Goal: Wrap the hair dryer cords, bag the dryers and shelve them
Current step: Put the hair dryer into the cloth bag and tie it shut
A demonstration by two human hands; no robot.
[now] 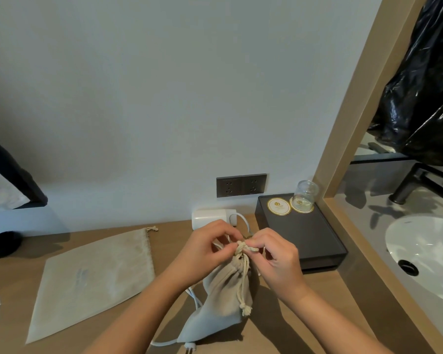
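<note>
A filled beige drawstring bag stands tilted on the wooden counter, its neck gathered tight. My left hand and my right hand both pinch the cream drawstring at the bag's neck; a knotted cord end hangs down the bag's side. A white hair dryer lies behind my hands by the wall, its white cord running under the bag with the plug at the near edge. An empty flat beige bag lies to the left.
A dark tray with two round coasters and an upturned glass sits at right under a double wall socket. Beyond a wooden frame are a white sink, a black tap and black plastic bags. A dark round object sits far left.
</note>
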